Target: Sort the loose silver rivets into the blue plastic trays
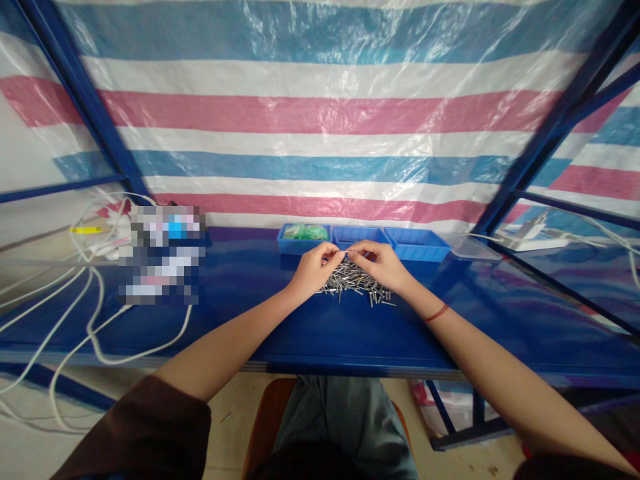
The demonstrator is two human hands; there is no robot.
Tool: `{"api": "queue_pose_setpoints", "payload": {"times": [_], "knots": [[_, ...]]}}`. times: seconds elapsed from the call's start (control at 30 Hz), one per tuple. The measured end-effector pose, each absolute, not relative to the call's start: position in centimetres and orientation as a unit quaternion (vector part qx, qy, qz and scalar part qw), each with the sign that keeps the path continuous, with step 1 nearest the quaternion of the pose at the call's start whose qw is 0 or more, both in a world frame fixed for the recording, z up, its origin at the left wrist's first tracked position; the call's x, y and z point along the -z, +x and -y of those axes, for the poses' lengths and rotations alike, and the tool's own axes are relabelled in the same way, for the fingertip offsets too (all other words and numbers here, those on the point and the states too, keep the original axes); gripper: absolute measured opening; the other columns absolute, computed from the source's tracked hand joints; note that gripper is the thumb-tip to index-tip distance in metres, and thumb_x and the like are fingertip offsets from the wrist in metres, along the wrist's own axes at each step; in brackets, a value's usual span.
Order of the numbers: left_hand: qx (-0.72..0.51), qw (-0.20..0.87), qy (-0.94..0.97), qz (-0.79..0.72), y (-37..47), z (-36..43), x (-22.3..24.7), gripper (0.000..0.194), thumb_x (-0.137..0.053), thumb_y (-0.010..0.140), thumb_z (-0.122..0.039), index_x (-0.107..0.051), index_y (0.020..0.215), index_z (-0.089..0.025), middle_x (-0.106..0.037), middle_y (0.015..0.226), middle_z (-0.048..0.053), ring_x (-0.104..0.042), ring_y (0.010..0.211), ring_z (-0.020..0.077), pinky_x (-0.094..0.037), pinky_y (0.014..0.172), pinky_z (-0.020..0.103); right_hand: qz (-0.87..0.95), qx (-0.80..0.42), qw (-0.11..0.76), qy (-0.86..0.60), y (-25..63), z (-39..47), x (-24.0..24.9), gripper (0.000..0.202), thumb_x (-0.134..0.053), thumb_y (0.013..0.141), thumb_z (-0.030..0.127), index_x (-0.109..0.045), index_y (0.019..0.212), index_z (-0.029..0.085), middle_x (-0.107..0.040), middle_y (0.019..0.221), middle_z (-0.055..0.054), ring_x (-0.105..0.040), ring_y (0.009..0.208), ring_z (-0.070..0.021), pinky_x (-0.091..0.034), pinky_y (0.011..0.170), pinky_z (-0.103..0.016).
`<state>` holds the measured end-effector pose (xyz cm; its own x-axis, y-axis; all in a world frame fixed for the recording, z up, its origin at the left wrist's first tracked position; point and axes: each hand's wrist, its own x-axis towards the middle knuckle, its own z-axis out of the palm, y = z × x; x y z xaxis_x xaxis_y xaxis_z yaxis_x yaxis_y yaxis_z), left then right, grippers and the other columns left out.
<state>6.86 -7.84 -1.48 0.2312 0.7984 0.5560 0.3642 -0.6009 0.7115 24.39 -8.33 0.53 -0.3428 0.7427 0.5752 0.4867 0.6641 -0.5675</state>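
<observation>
Fingers [329, 247], two sets, one to the left hand [311, 271] and one to the right hand [386, 268]: tips drawn together, both pinching what appears to be one slim metal piece [346, 251], its detail too small to read. Handling, as judged: light fingertip pressure, ends left visible, hands kept low so that a slipped piece lands among its fellows. Beneath and just in front: metal pins [354, 280], one loose heap on the tabletop [250, 287], too many and too overlapped to count; a few lie at its near edge. Behind the hands: blue bins, three, side by side, namely left bin [293, 249] with green packaging, number of packets unclear, middle bin [357, 233], partly hidden, and right bin [420, 253]. Beside the last: clear plastic tray [475, 248], one.
</observation>
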Motion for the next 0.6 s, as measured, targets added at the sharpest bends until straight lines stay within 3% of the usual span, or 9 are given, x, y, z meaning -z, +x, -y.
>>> {"api": "queue_pose_setpoints", "payload": {"times": [0.23,0.4,0.5,0.6], "knots": [[-0.478,0.195,0.747,-0.419,6.9,7.3,2.0,0.023,-0.052,0.087,-0.033,-0.057,0.104,-0.017,-0.067,0.090,0.004,-0.063,0.084,0.0150,-0.048,0.072,0.026,0.781,0.063,0.429,-0.449,26.4,5.6,-0.1,0.026,-0.048,0.088,0.029,-0.068,0.079,0.017,-0.071,0.082,-0.008,-0.060,0.077,-0.0207,-0.041,0.078,-0.036],[-0.472,0.201,0.744,-0.428,6.8,7.2,2.0,0.023,-0.049,0.089,-0.033,-0.058,0.104,-0.018,-0.068,0.092,0.004,-0.063,0.088,0.0159,-0.048,0.077,0.027,0.731,0.150,0.397,-0.535,28.2,3.7,0.7,0.027,-0.046,0.088,0.028,-0.068,0.088,0.013,-0.068,0.088,-0.014,-0.057,0.086,-0.0272,-0.037,0.085,-0.043],[-0.483,0.227,0.728,-0.431,6.7,7.0,1.9,0.024,-0.045,0.091,-0.033,-0.058,0.105,-0.018,-0.068,0.096,0.005,-0.064,0.091,0.0165,-0.048,0.079,0.028,0.765,0.129,0.382,-0.501,27.4,4.7,0.6,0.021,-0.049,0.085,0.024,-0.066,0.090,0.013,-0.067,0.088,-0.013,-0.056,0.086,-0.0256,-0.038,0.084,-0.041],[-0.490,0.240,0.716,-0.434,6.7,7.0,1.8,0.024,-0.042,0.092,-0.034,-0.058,0.101,-0.019,-0.068,0.099,0.005,-0.064,0.093,0.0165,-0.047,0.086,0.029,0.865,0.018,0.316,-0.389,25.4,6.8,0.2,0.014,-0.051,0.080,0.017,-0.063,0.074,0.017,-0.066,0.075,-0.004,-0.057,0.071,-0.0170,-0.040,0.077,-0.032]]}}
